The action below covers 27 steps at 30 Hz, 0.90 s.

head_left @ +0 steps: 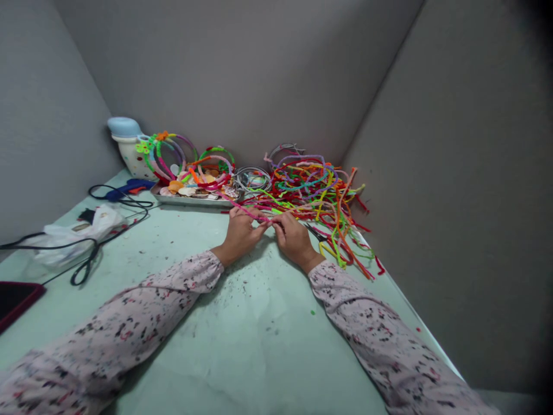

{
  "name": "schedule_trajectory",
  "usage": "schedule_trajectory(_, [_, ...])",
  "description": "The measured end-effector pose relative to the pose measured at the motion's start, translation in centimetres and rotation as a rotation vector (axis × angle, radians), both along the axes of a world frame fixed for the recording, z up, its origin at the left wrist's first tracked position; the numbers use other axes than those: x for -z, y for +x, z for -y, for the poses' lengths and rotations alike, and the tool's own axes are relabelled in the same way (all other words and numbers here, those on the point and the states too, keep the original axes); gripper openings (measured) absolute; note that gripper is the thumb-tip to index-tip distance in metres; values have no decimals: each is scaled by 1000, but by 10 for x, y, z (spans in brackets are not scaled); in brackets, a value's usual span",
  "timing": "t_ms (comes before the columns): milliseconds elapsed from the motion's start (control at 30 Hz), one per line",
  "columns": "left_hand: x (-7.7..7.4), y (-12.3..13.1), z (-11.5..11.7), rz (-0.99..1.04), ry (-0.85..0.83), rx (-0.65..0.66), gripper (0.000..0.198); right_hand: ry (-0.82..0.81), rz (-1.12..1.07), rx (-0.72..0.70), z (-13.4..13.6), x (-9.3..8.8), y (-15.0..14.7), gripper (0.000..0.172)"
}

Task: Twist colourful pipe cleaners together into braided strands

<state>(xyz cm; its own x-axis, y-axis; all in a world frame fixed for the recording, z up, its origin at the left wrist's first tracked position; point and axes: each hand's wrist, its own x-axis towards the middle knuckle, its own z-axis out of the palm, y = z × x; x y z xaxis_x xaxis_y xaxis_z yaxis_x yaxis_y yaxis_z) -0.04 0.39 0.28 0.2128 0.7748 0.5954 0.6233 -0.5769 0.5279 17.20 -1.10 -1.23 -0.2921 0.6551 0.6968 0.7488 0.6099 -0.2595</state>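
My left hand (241, 231) and my right hand (294, 236) meet near the far side of the pale green table (259, 340). Both are closed on a pink pipe cleaner (249, 212) that runs up and left from my fingers. Just beyond them lies a big tangled heap of coloured pipe cleaners (317, 190). My arms wear pale speckled sleeves.
A metal tray (190, 200) with shells and wrapped headbands (173, 153) stands at the back, bare metal hoops (254, 178) beside it. A blue glue gun (127, 188), black cables (93, 253), a white plastic bag (73, 233) and a white-and-blue jar (127, 144) lie left. Scissors (317, 233) rest by my right hand.
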Motion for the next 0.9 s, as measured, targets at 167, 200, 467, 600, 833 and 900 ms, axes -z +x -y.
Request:
schedule_trajectory(167, [2, 0, -2, 27, -6, 27, 15, -1, 2, -32, 0, 1, 1, 15])
schedule_trajectory(200, [2, 0, -2, 33, -11, 30, 15, -1, 5, -31, 0, 1, 1, 15])
schedule_trajectory(467, [1, -1, -3, 41, -109, 38, 17, 6, 46, -18, 0, 2, 1, 15])
schedule_trajectory(600, [0, -1, -4, 29, -140, 42, 21, 0, 61, -17, 0, 1, 1, 15])
schedule_trajectory(833, [1, -1, -5, -12, -146, 32, 22, -60, 31, -41, 1, 2, 1, 15])
schedule_trajectory(900, [1, -1, -5, -23, -136, 28, 22, -80, 19, -45, 2, 2, 1, 15])
